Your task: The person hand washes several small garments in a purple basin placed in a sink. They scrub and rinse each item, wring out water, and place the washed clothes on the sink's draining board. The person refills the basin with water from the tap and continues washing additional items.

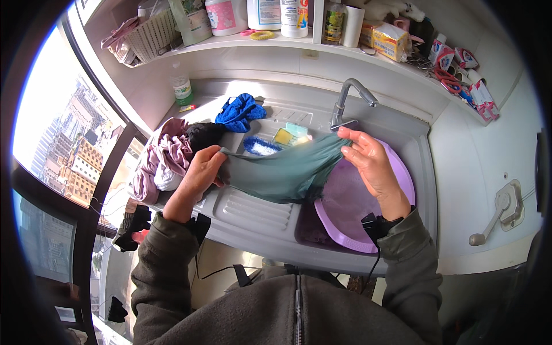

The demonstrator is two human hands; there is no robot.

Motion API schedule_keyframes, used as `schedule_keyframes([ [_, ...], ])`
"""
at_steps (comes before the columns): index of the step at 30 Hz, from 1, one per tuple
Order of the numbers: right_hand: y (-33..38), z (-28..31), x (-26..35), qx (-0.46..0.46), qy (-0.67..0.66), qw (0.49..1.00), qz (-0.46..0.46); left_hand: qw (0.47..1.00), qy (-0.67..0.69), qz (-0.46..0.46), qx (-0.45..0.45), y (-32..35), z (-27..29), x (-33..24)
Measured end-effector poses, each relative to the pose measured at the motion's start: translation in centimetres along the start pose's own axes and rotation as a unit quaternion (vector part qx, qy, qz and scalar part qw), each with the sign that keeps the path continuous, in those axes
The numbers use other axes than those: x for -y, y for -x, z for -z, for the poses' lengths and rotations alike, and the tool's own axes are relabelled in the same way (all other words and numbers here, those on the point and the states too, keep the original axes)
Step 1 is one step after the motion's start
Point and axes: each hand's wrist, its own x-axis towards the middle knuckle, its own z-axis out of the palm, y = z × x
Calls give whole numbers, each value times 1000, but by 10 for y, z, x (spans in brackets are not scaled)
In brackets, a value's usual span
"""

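Grey sink unit [253, 221] with ribbed drainboard on its left half, basin on the right. Purple round basin [397, 172] sits tilted in the sink bowl, under the right hand.

Teal-green cloth [287, 172] stretched in the air between both hands, over the drainboard and the near edge of the purple basin. Left hand [201, 172] fingers clenched on the cloth's left end; right hand [371, 161] pinching the right end between thumb and fingers, palm up.

Pile of laundry [161, 164], pink-mauve and white, on the left end of the drainboard, touching the left hand's far side. Black garment [204, 133] on top of the pile's back edge. Blue crumpled cloth [240, 112] behind it, near the wall.

Metal tap [348, 100] at the back of the sink, just behind the right hand. Blue scrub brush [260, 146] and a yellow-green sponge [290, 135] beside the tap base.

Shelf [230, 43] above:
- white woven basket [150, 35], far left
- white bottle with pink label [225, 16]
- white jug with blue label [264, 14]
- yellow box-shaped pack [391, 40], right
- red-and-white small packs [480, 95] along the right end

Clear bottle with green label [182, 86] stands on the ledge below the shelf, left of the blue cloth.
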Motion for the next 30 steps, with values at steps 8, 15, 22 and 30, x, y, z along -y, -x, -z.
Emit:
schedule_keyframes([
  [8,-43,-14,-165,105,406,898,-132,959,-265,102,-12,6,8,132],
  [15,-120,-7,-187,78,537,840,-24,894,-396,-192,91,15,-52,118],
  [22,-180,-51,-226,129,610,781,37,837,-487,-200,150,0,-108,116],
  [30,-205,-57,-243,166,678,712,71,993,-58,97,30,-50,-87,120],
])
